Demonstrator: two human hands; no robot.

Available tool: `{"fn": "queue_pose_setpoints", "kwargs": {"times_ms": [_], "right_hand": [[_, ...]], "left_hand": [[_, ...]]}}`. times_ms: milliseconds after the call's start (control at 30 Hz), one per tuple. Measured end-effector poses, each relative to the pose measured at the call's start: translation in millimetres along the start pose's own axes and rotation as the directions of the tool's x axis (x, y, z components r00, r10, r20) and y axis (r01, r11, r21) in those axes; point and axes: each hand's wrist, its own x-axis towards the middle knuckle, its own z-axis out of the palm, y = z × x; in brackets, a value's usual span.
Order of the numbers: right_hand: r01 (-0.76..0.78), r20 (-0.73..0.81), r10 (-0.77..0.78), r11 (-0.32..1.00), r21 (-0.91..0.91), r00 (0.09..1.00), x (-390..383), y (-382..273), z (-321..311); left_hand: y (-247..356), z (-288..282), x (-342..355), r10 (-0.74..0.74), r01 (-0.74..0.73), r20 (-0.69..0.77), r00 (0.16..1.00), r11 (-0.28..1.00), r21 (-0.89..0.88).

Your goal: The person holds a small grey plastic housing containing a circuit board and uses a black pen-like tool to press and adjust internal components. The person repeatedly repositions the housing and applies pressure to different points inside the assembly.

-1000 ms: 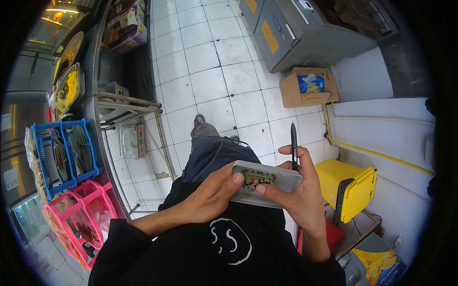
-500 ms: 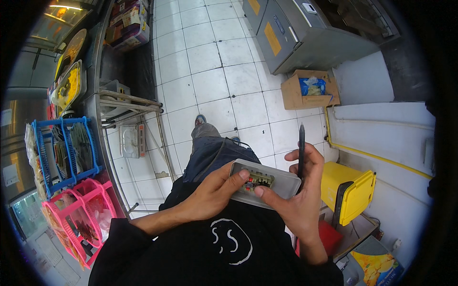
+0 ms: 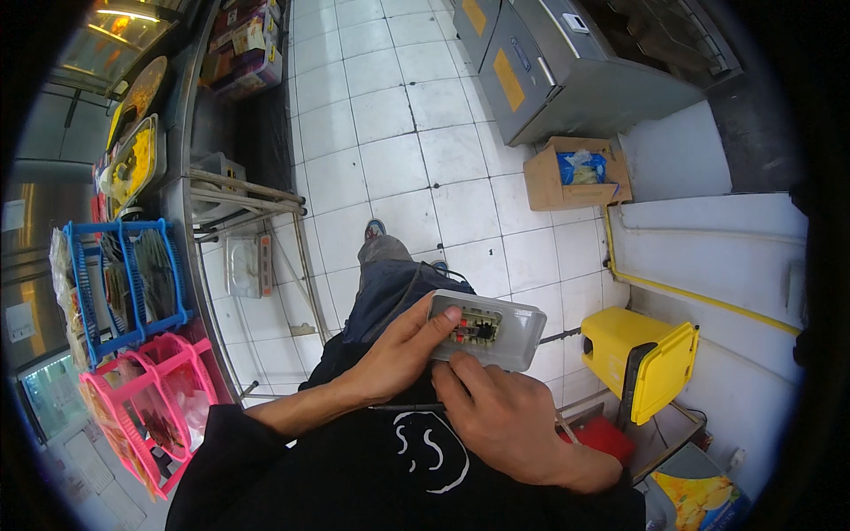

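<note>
The person sat over a white tiled floor [image 3: 390, 115] and held a small grey box [image 3: 492, 329] in front of the lap, above the dark trousers. The box was the centre of the scene. Its open face showed a circuit board with red and dark parts.

The left hand [image 3: 394, 354] came at the box from its left side. Its fingers were curled together around the box's near-left edge, and the thumb pressed on the open face beside the red parts. The right hand [image 3: 505, 416] sat just below the box, fingers bent up against its underside and clamped on it. A thin dark tool [image 3: 403, 408] lay crosswise under the right hand, just below the box, pinched against the palm; its far end was hidden by the hand.

To the right of the box stood a yellow bin [image 3: 642, 354] with its lid hanging open. Beyond the box, up and to the right, a cardboard carton [image 3: 571, 177] with a blue bag in it rested against a grey metal cabinet [image 3: 567, 71]. Well to the left of the box hung a blue rack [image 3: 124, 283] and, below it, a pink rack [image 3: 150, 398], both stuffed with packets. A shoe [image 3: 375, 230] showed on the floor straight beyond the box.
</note>
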Motion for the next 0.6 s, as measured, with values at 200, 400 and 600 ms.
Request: {"fn": "queue_pose_setpoints", "kwargs": {"times_ms": [200,400,600], "right_hand": [[0.008,-0.040,-0.008,1.000,-0.014,0.999,9,10,5],[0.005,0.024,-0.004,1.000,-0.025,1.000,10,14,7],[-0.016,0.001,0.016,1.000,0.015,1.000,10,15,9]], "left_hand": [[-7,0,0,-0.098,0.098,0.001,0.995,0.984,-0.149],[-8,2,7,-0.130,0.137,0.053,0.990,0.976,-0.169],[-5,2,6,-0.196,0.197,0.019,0.980,0.974,-0.114]]}}
